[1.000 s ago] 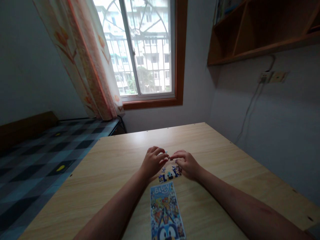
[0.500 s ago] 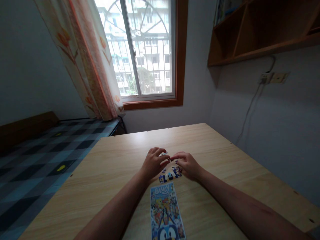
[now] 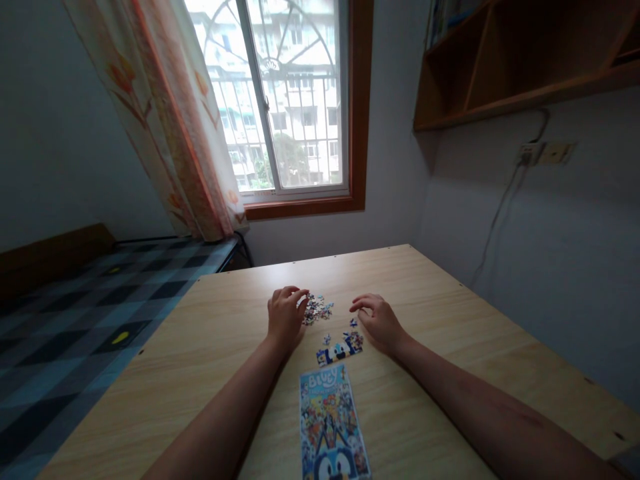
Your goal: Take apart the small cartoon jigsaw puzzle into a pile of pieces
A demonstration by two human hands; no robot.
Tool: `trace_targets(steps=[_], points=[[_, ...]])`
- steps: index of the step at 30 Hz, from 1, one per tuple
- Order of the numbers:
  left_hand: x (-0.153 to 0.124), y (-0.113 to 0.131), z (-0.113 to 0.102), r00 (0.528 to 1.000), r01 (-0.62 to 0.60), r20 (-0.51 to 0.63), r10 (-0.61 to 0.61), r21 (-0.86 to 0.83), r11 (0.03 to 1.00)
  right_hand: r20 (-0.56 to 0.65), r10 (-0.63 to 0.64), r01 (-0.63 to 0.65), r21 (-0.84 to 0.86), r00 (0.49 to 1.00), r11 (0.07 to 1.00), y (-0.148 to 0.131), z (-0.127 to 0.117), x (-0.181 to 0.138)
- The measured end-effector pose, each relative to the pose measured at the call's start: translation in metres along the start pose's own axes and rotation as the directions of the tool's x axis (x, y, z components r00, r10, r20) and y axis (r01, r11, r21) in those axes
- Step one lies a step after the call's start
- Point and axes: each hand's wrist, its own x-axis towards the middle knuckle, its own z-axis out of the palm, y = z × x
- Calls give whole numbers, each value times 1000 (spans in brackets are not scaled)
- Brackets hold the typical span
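Note:
A pile of loose jigsaw puzzle pieces (image 3: 317,310) lies on the wooden table. My left hand (image 3: 287,312) is at the pile's left edge, thumb and fingers apart, with nothing visible between them. To the right of the pile, my right hand (image 3: 379,321) hovers low with its fingers loosely bent and apart; no piece shows in it. Just left of it lies a single puzzle piece (image 3: 353,323). Nearer to me is a joined strip of puzzle (image 3: 340,351) with a blue dog face, and another loose piece (image 3: 327,340) sits above it.
A colourful Bluey picture sheet or box (image 3: 331,417) lies in front of the strip, between my forearms. The table (image 3: 240,373) reaches toward the window (image 3: 295,100). A checked bed (image 3: 100,320) stands left, a wooden shelf (image 3: 500,67) hangs at upper right.
My hands, which were together over the pile, have moved apart. The left went left, uncovering the pile; the right shifted slightly away from it.

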Motion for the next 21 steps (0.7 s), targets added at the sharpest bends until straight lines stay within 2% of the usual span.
trace_targets(steps=[10,21], points=[[-1,11,7,997,-37,74,35,28,999,86,-43,50,-92,995,994,-1,-2,1],[-2,8,1,999,40,27,-39,-37,999,278,59,51,-371,959,927,-1,-14,3]])
